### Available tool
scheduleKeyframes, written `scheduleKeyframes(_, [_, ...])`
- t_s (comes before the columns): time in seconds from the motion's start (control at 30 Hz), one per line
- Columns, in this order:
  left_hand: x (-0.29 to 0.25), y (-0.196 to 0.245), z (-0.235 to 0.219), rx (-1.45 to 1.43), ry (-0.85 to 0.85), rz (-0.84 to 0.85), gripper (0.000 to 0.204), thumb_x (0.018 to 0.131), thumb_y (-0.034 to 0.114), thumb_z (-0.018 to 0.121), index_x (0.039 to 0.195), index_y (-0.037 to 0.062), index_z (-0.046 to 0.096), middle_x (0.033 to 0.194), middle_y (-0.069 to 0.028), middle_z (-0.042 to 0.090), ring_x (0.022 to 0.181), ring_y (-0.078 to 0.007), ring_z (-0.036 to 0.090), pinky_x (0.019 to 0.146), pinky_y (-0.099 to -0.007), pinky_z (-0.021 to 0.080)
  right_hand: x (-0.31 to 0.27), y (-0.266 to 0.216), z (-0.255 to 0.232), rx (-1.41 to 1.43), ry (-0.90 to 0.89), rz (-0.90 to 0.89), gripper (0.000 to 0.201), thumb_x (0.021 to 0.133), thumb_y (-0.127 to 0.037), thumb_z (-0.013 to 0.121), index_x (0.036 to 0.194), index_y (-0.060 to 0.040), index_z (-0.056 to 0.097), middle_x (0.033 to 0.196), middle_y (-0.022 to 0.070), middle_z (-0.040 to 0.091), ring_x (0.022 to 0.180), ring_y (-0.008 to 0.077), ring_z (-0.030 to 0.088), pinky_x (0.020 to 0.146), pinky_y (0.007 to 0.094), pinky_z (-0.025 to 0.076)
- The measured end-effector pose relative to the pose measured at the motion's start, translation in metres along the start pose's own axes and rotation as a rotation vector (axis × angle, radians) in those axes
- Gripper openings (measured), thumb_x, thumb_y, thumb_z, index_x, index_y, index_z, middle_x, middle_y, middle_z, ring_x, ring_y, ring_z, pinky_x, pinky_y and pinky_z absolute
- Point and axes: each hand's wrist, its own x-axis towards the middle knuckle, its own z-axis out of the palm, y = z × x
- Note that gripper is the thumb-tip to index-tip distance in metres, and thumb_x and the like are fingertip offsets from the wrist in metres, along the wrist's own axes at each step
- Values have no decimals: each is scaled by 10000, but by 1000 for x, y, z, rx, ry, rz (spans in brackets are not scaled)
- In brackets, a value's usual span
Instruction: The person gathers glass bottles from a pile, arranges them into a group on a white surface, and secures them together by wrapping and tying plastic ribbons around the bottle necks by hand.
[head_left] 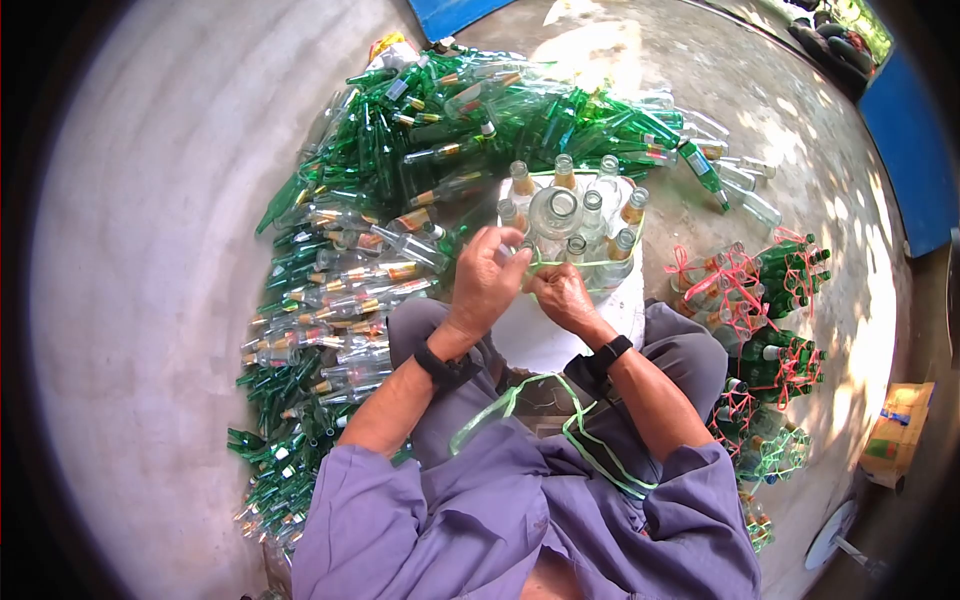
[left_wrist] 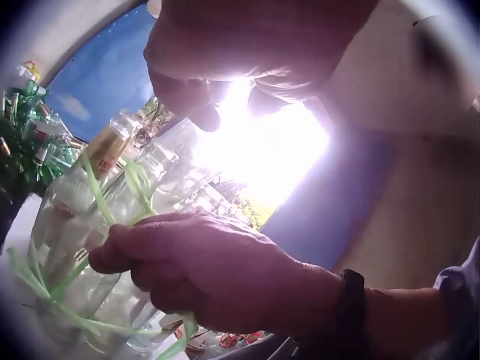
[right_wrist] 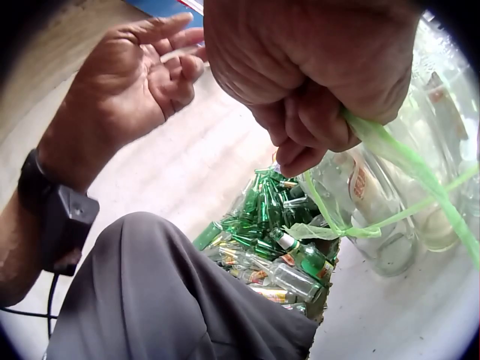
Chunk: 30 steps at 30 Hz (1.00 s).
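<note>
Several clear glass bottles [head_left: 592,220] stand upright in a tight cluster on a white stand [head_left: 525,335] between the person's knees. A light green plastic ribbon [right_wrist: 401,157] passes around the lower part of the cluster, with a knotted spot at one side in the right wrist view. The right hand [head_left: 565,300] pinches the ribbon close beside the bottles, its fingers curled. The left hand [head_left: 487,280] is raised next to the cluster, slightly blurred in the head view. From the right wrist, the left hand's fingers [right_wrist: 176,82] look loosely bent with nothing between them.
A big heap of green and clear bottles [head_left: 380,150] spreads at the left and far side. Bundles tied with red ribbon [head_left: 735,285] stand at the right. Loose green ribbon [head_left: 580,440] lies across the person's lap. A cardboard box [head_left: 897,435] sits far right.
</note>
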Motion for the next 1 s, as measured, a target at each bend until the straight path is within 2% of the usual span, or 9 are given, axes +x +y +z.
scheduleKeyframes(0.13, [-16,-45,3,-82,102,-260,172,904,175,682,922,14,625,762,-40,641,715,-100,608,651,-294,498,-1,2,1,0,8,-12,251,864,-166,609,835,31,762,677,209,682,631,246,668,656,377,531])
scheduleKeyframes(0.27, [-23,-57,7,-364,8,-545,165,928,190,655,1004,56,595,791,-15,647,698,-88,624,593,-230,468,-3,1,0,36,-15,32,255,866,-166,605,837,30,765,669,192,685,626,216,657,650,365,525])
scheduleKeyframes(0.37, [-20,-51,11,-464,-42,-639,175,921,179,653,1021,44,602,819,-22,665,719,-89,624,630,-241,478,-3,3,0,96,-39,90,253,870,-201,651,862,21,772,606,78,625,583,120,534,579,311,462])
scheduleKeyframes(0.47, [-16,-52,13,-530,-22,-581,198,903,163,668,1037,31,604,837,-23,675,733,-110,631,680,-263,493,-4,2,2,86,-28,54,247,882,-191,649,850,23,769,598,53,607,579,105,513,565,301,447])
scheduleKeyframes(0.53, [-16,-54,16,-568,-1,-604,204,895,156,673,1038,28,605,834,-23,672,736,-118,634,691,-272,490,-6,-2,4,35,-8,-31,258,880,-157,597,844,34,767,654,144,681,620,147,611,617,321,508])
scheduleKeyframes(0.63, [-17,-60,20,-655,22,-650,205,887,150,678,1033,26,607,830,-27,666,739,-125,636,699,-279,482,-7,-11,0,-20,-60,86,265,887,-165,596,842,38,761,674,148,693,629,151,620,625,324,509])
scheduleKeyframes(0.87, [-21,-74,26,-831,31,-700,136,903,127,657,980,30,602,800,-25,630,699,-138,607,701,-295,497,-10,-10,0,-35,-81,22,268,893,-186,608,845,33,755,650,140,671,616,136,598,615,327,499])
scheduleKeyframes(0.93, [-20,-64,27,-863,64,-718,119,912,126,653,966,36,597,789,-23,620,686,-140,600,692,-296,497,-15,-14,1,-24,-83,48,239,908,-181,625,846,5,762,574,8,540,560,69,471,528,273,402])
scheduleKeyframes(1.0, [-20,-63,29,-897,94,-734,105,922,125,648,952,41,591,778,-21,610,673,-142,592,683,-297,497,-17,-15,4,-30,-94,62,238,908,-181,626,848,5,762,572,7,537,560,67,468,527,272,399])
